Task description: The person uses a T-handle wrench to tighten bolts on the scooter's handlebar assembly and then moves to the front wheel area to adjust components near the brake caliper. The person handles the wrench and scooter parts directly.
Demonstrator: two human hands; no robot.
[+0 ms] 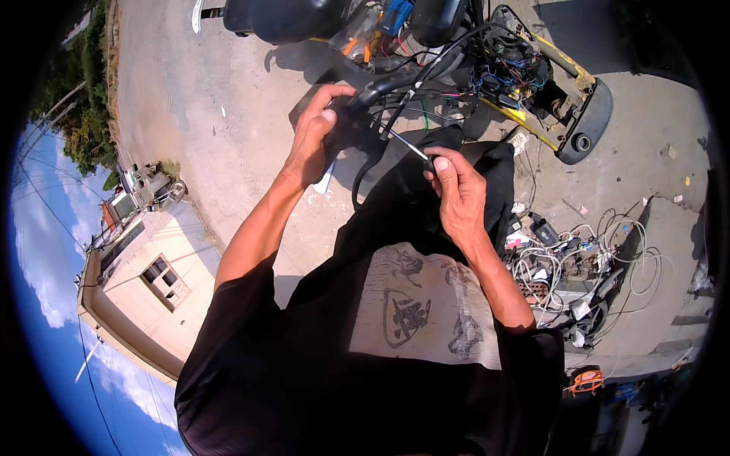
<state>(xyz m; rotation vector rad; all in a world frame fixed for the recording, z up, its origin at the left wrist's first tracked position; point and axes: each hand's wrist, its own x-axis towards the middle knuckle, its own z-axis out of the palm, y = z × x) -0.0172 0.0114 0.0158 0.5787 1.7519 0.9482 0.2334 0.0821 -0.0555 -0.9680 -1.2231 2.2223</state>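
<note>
My left hand [315, 140] grips a black part [348, 106] at the end of a handlebar of a partly dismantled two-wheeled vehicle, in the upper middle of the head view; its fingers are partly hidden behind the thumb and the part. My right hand [452, 182] is closed on the dark handle of a screwdriver [411, 146], whose metal shaft points up and left to a dark fitting among the black cables [399, 106]; whether the tip touches it I cannot tell.
The vehicle's yellow frame with exposed colored wiring [521, 80] is at upper right, beside a black seat [289, 19]. A pile of cables and scrap [578, 266] lies on the concrete [175, 91] at right. A small building [148, 281] and a parked vehicle [156, 186] stand at left.
</note>
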